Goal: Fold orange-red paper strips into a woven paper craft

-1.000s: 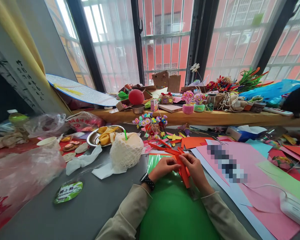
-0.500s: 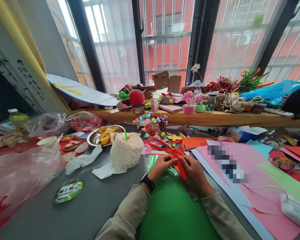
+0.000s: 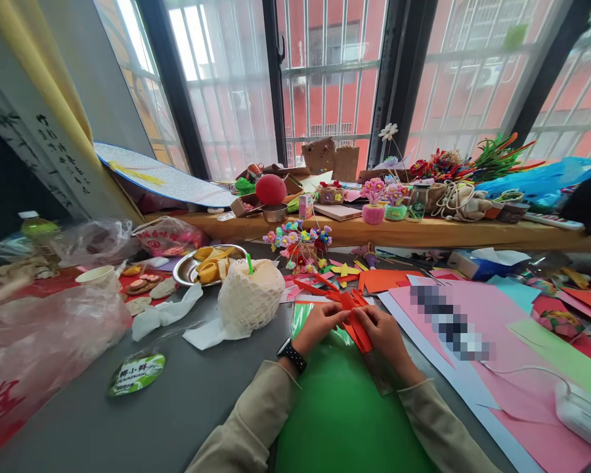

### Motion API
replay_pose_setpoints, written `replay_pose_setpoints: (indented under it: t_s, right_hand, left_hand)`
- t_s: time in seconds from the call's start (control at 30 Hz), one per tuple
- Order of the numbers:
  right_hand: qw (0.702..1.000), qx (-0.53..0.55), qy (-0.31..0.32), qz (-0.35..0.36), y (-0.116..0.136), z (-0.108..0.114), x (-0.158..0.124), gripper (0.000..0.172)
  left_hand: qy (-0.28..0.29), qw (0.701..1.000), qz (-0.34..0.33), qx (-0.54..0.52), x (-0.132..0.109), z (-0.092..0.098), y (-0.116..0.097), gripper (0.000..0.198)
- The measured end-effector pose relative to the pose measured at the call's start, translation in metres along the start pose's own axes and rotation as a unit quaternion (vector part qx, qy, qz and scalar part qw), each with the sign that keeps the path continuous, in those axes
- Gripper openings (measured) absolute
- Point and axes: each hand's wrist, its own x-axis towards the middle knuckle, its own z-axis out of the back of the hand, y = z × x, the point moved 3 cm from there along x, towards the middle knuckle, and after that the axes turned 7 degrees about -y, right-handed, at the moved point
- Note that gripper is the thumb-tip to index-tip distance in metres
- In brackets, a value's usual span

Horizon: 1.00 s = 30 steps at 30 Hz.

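Both my hands pinch a piece of woven orange-red paper strips over the green sheet. My left hand, with a black watch at the wrist, is closed on the paper's left side by thumb and fingers. Opposite it, my right hand grips the right side, thumb near the middle of the weave. Loose strip ends stick out beyond the fingers and down between the hands. The fingertips partly cover the folds.
A netted coconut with a green straw stands left of my hands, beside a metal plate of banana peels. Pink paper and a white device lie to the right. A crowded wooden sill runs behind.
The paper strips have turned slightly in my fingers, and the right fingertips have shifted a little. A blurred, arm-like shape has come in at the left edge.
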Motion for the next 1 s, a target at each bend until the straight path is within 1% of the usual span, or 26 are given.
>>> replay_pose_setpoints:
  t_s: [0.13, 0.23, 0.43, 0.67, 0.9, 1.0]
  right_hand:
    - [1.000, -0.014, 0.025, 0.012, -0.0037, -0.0023, 0.0022, 0.040]
    - [0.999, -0.036, 0.030, 0.026, -0.0039, -0.0028, 0.0024, 0.041]
    - [0.998, -0.047, 0.010, 0.031, -0.0013, -0.0022, 0.0004, 0.041]
    - [0.997, -0.062, 0.008, 0.036, -0.0023, -0.0018, 0.0018, 0.042]
    - [0.995, -0.080, -0.023, 0.046, -0.0007, -0.0008, 0.0001, 0.044]
    - [0.994, -0.090, -0.029, 0.049, -0.0017, -0.0013, 0.0002, 0.044]
  left_hand:
    - [-0.036, 0.999, 0.013, -0.026, 0.0008, 0.0020, 0.0007, 0.029]
    - [-0.055, 0.998, 0.021, -0.036, 0.0009, 0.0032, 0.0009, 0.027]
    - [-0.060, 0.997, -0.001, -0.047, -0.0008, 0.0034, -0.0015, 0.028]
    - [-0.063, 0.997, -0.007, -0.037, -0.0009, 0.0042, 0.0001, 0.027]
    - [-0.058, 0.998, -0.012, -0.034, -0.0012, 0.0034, -0.0021, 0.027]
    - [-0.054, 0.998, -0.003, -0.035, -0.0006, 0.0031, -0.0008, 0.027]
